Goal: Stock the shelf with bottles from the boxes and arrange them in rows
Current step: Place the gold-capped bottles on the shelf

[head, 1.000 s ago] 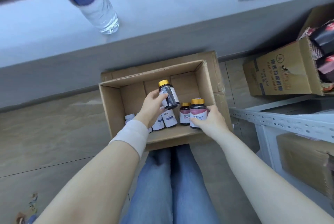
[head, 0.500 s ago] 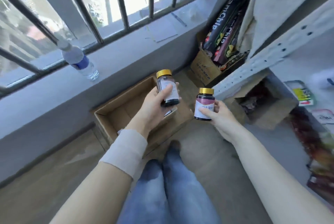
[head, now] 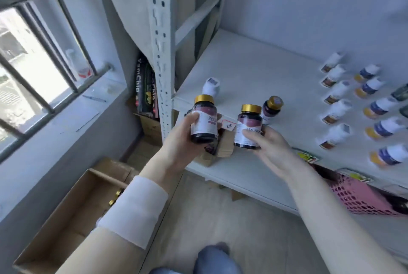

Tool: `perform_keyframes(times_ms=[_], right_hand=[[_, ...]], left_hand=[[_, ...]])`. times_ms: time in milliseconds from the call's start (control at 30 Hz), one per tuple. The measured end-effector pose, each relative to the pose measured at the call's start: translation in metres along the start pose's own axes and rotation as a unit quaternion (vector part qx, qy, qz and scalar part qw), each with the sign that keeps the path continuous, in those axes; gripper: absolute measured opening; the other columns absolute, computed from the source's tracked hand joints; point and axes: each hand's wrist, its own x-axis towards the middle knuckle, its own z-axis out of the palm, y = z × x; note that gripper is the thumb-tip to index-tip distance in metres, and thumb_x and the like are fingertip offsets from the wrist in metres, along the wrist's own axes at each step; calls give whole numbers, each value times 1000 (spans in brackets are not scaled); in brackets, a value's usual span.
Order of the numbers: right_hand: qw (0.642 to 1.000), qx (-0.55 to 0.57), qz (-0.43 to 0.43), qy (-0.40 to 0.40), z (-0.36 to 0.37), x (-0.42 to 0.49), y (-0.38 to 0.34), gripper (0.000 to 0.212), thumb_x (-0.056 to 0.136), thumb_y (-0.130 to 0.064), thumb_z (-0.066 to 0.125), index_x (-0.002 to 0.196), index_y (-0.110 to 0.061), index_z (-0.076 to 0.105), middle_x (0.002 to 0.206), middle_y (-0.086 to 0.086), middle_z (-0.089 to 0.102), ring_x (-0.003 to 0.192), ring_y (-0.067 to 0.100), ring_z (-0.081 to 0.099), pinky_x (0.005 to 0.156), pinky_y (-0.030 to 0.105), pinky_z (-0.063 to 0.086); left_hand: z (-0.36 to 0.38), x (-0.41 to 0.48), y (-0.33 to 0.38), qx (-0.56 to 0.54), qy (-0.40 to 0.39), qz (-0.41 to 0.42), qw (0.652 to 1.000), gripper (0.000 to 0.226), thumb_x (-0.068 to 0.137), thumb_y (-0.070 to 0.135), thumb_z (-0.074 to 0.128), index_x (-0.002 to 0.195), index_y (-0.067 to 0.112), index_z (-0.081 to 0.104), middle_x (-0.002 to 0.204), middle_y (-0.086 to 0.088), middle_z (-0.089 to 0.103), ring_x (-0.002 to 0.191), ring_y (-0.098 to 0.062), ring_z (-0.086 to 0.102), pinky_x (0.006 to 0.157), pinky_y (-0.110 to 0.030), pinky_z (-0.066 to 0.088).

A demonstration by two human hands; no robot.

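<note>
Head camera, looking down both outstretched forearms: the left hand is curled round a gold-capped dark bottle, held upright at the front corner of the white shelf. The right hand grips a matching bottle just beside it, over the shelf edge. The open box sits on the floor, lower left.

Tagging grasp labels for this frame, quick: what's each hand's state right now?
Left hand: grips a gold-capped dark bottle.
Right hand: grips a second gold-capped bottle.
</note>
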Motion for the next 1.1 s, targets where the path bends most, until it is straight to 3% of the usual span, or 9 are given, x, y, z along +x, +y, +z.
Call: perform_keyframes(times_ms=[100, 233, 433, 567, 733, 800, 867, 1000, 1100], right_hand=[[999, 29, -23, 23, -57, 3, -19, 19, 91, -1, 47, 96, -16, 59, 95, 2, 66, 86, 12, 64, 85, 28, 50], [996, 68, -29, 51, -117, 14, -35, 17, 92, -2, 45, 98, -13, 57, 93, 4, 64, 87, 15, 61, 89, 34, 48], [993, 104, -16, 60, -166, 50, -50, 16, 92, -6, 46, 105, -12, 54, 95, 5, 60, 90, 17, 57, 101, 46, 41], [994, 102, -25, 39, -178, 82, -57, 15, 92, -14, 49, 106, -17, 55, 95, 0, 62, 89, 12, 58, 94, 38, 45], [995, 75, -37, 51, -185, 138, -68, 19, 93, -11, 49, 111, -13, 50, 102, 5, 58, 89, 12, 57, 81, 26, 46], [995, 76, -39, 55, -189, 165, -73, 17, 92, -10, 49, 108, -14, 51, 101, 3, 60, 90, 12, 58, 83, 25, 46], [996, 66, -33, 53, -192, 193, -75, 13, 91, -12, 52, 102, -18, 56, 102, 3, 63, 96, 16, 60, 91, 31, 46], [991, 30, -8, 133, -199, 249, -72, 29, 84, -12, 65, 111, -12, 56, 107, 7, 64, 97, 20, 61, 80, 24, 48], [981, -28, -32, 187, -204, 284, -67, 40, 76, -11, 73, 111, -16, 53, 104, -1, 64, 93, 12, 61, 72, 17, 46]], left_hand=[[53, 37, -5, 5, -45, 18, 999, 27, 88, 29, 56, 107, 11, 57, 92, -3, 65, 81, -10, 64, 69, -19, 55], [112, 81, -19, 5, -75, 20, 997, 14, 91, 19, 50, 95, 8, 58, 76, -3, 67, 68, -10, 67, 87, -30, 51], [150, 142, -23, 80, -72, -12, 994, 30, 99, 24, 36, 111, 9, 59, 111, -8, 63, 93, -17, 59, 86, -30, 45], [160, 183, -11, 128, -94, -4, 987, 30, 98, 29, 37, 105, 12, 60, 103, -4, 63, 92, -15, 58, 84, -25, 44], [162, 263, 20, 231, -108, 16, 967, 42, 88, 30, 55, 121, 3, 50, 112, -12, 59, 102, -19, 57, 86, -23, 48], [164, 303, 34, 236, -109, 21, 965, 49, 83, 30, 57, 122, 1, 51, 111, -13, 59, 97, -19, 60, 83, -23, 53], [166, 343, 49, 257, -111, 27, 960, 34, 91, 22, 59, 118, 3, 53, 112, -14, 59, 95, -19, 62, 82, -25, 55], [168, 418, 66, 363, -137, 28, 921, 32, 89, 9, 62, 120, 7, 55, 108, -7, 63, 96, -17, 63, 87, -29, 54], [171, 469, 67, 452, -147, 42, 879, 37, 83, 6, 68, 116, 13, 54, 105, 1, 63, 98, -16, 62, 93, -31, 51]])
